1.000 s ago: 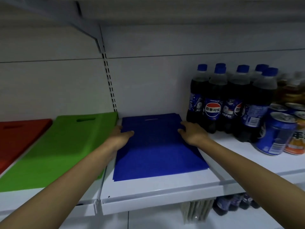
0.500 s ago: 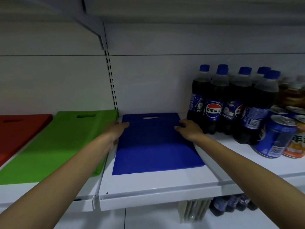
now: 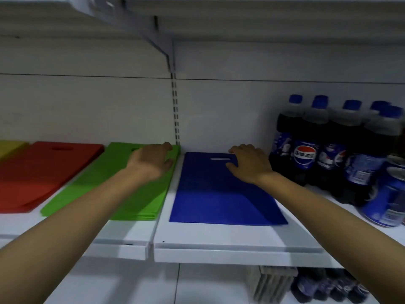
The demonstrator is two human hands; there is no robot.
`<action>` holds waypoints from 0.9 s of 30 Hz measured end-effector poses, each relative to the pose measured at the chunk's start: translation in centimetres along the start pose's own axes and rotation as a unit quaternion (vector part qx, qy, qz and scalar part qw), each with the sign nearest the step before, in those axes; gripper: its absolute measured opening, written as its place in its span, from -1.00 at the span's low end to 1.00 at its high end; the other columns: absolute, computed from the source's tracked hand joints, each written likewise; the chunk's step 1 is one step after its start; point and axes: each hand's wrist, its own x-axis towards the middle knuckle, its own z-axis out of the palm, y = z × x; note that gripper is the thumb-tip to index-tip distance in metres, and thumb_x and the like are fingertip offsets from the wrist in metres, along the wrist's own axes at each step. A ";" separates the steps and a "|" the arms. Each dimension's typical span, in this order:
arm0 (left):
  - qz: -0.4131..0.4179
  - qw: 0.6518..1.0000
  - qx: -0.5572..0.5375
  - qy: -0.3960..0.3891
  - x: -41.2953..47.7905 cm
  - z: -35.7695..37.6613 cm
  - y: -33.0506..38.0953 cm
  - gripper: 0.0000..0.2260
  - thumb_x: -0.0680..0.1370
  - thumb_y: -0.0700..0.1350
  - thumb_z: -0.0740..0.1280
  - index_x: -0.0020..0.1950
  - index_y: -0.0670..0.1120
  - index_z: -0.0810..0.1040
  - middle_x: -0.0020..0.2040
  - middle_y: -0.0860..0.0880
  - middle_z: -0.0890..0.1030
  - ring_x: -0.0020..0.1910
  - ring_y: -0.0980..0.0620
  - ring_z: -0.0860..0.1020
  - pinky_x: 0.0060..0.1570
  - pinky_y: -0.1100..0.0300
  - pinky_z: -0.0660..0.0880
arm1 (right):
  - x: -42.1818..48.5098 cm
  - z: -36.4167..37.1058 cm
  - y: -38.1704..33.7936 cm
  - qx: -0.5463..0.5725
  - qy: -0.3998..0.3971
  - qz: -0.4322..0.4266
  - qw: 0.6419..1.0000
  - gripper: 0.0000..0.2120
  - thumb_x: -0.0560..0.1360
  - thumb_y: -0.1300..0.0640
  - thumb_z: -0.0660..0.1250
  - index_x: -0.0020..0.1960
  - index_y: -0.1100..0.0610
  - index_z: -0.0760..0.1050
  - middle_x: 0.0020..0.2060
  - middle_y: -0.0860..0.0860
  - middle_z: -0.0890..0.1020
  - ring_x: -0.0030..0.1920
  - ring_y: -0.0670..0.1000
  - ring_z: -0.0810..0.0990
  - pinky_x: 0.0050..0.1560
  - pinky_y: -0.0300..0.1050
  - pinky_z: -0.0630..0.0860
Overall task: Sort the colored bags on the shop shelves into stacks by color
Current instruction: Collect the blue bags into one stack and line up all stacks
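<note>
Hands on two neighbouring stacks of flat bags, head view. The left hand [image 3: 151, 163] lay flat on the far end of the green stack [image 3: 103, 191], fingers loosely extended and gripping nothing. The right hand [image 3: 249, 165] rested likewise on the far right corner of the blue stack [image 3: 219, 200], thumb just beside the cut-out handle slot [image 3: 220, 159], with no bag pinched. Both placements probably served to press the piles flat and square them toward the back wall.

The stacks lay side by side on the shelf [image 3: 230, 242], handle ends to the rear: yellow stack [image 3: 9, 145] at far left, then red stack [image 3: 43, 172], green, blue. Judged by colour, the sort appeared all but complete.

A narrow bare strip, over the seam between two shelf panels, separated green from blue. The green stack's front layers were slightly stepped. The blue stack's right edge ran near the cola bottles [image 3: 304, 154], with cans [image 3: 385, 207] in front of them, so room to shift rightward was small. Bare shelf lay in front of the green and blue stacks.
</note>
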 end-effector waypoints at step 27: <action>-0.343 0.903 0.248 0.076 -40.4 -13.4 -46.9 -0.40 0.55 0.11 0.20 0.52 -0.05 0.11 0.53 -0.04 0.18 0.50 -0.03 0.16 0.42 0.03 0.16 | 1.4 0.7 -62.2 0.059 0.072 -0.428 0.899 -0.36 0.43 -0.27 0.10 0.43 0.02 0.27 0.33 0.03 0.42 0.33 0.08 0.35 0.20 -0.02 0.23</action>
